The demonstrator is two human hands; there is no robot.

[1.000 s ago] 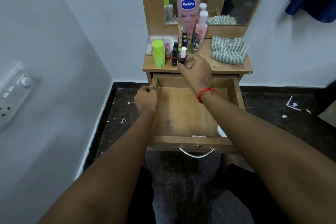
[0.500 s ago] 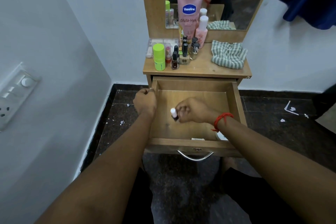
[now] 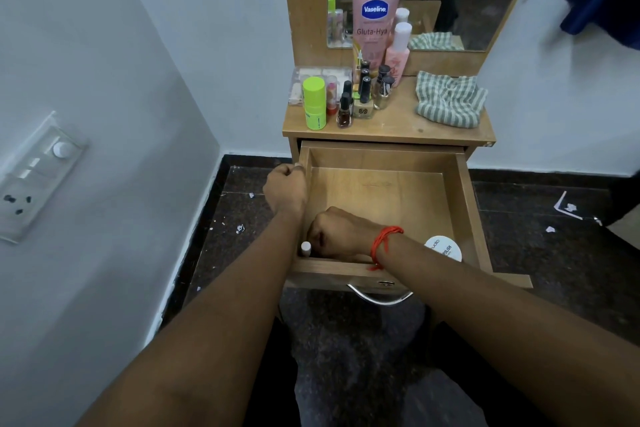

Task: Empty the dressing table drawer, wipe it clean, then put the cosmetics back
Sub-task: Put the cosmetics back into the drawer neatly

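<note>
Down in the near left corner of an open wooden drawer [image 3: 464, 191], right hand [image 3: 341, 236] pinching a small white-capped bottle [image 3: 305, 248], left hand [image 3: 285, 189] curled over the drawer's left wall.

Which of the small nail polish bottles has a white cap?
The small white-capped nail polish bottle in the open wooden drawer's front left corner, in the right hand's fingers; the black-capped glass bottles all stand on the wooden tabletop.
</note>
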